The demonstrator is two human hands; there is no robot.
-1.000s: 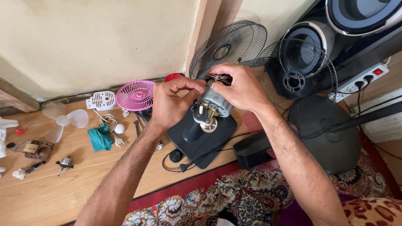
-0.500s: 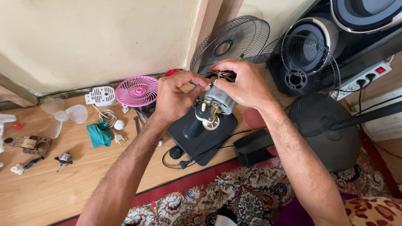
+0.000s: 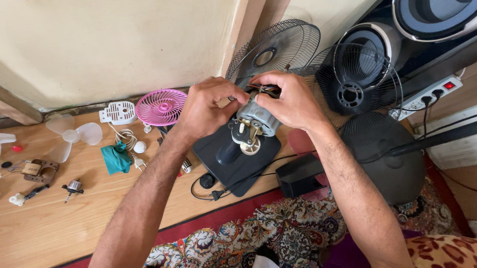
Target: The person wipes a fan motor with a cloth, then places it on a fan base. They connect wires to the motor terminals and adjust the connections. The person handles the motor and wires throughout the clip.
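While both hands are closing around the fan motor (image 3: 257, 117), it is sitting directly between them, its grey body tilting up from the black base (image 3: 235, 162) below the wrists. To its left, the left hand (image 3: 206, 109) is gripping the motor's upper side, fingertips curling over the top. To its right, the right hand (image 3: 292, 103) is pinching the wires at the rear end. Neither hand is nearer; the motor's long axis is running from the shaft end, facing the person, back toward the wall.
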